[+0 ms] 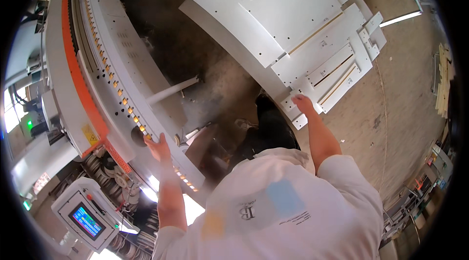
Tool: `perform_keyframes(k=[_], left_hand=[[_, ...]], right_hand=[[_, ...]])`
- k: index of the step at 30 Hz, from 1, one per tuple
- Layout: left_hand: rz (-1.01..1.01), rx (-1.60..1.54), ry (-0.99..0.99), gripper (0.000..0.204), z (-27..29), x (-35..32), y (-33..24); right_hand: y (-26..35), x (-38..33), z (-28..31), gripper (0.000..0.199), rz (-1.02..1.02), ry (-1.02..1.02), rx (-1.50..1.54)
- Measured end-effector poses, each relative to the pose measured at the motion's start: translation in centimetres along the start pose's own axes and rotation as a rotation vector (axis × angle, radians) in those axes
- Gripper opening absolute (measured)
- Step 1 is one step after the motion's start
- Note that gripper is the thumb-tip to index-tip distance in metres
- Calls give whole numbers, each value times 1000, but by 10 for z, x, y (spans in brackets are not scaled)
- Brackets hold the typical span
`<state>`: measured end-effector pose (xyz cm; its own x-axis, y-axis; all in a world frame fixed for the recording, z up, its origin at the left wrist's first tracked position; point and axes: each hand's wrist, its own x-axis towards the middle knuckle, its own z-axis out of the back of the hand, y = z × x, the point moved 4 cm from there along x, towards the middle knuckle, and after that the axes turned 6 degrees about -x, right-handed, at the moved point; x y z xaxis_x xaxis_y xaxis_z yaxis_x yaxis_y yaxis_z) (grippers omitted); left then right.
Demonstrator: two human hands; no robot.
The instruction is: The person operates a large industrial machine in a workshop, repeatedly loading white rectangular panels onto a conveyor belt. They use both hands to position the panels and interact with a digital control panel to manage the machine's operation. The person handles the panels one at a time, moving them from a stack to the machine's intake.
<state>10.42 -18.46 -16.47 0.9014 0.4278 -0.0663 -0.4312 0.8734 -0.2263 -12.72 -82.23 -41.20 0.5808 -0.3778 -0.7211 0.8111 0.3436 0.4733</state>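
Shows at the far left a small green light (30, 124) and, lower down, a pale control panel (87, 219) with a lit blue screen. Runs just right of these into a long white machine (126, 45), bent by the lens, with an orange band (78, 77) along its length and a yellow warning label (90, 134) near the band's lower end. Carries along the machine's edge a row of small yellow rollers (120, 93).

Reaches with the left hand (159, 148) to the lower part of this row, fingertips at the rollers; impossible to make out whether pinching anything or merely resting there. Juts out beyond as a white support arm (173, 90) over the dark gap.

Wears in the middle a white printed shirt (288, 201) and dark trousers (273, 125).

Extends the right hand (303, 104) to the near end of the stacked white panels (293, 8), fingers bent beside a small strip; hard to see whether gripping or only touching it. Spreads the panels from upper middle to upper right, overlapping, dotted with holes, with narrower pieces toward the hand. Ends at right with bare brown floor (405, 74) and cluttered shelving (420, 201).
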Motion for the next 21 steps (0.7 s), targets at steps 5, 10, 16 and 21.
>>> perform_keyframes(k=[5,10,16,21], left_hand=[[49,-46,69,95,11,-3,-35],[89,58,24,93,6,-2,-25],[159,75,40,91,4,2,-34],[172,95,25,90,4,-1,-32]], right_hand=[[53,101,17,49,-148,74,514],[129,169,22,76,-383,6,1124],[132,216,11,59,-605,-224,1491],[124,215,6,40,-516,-103,1483]])
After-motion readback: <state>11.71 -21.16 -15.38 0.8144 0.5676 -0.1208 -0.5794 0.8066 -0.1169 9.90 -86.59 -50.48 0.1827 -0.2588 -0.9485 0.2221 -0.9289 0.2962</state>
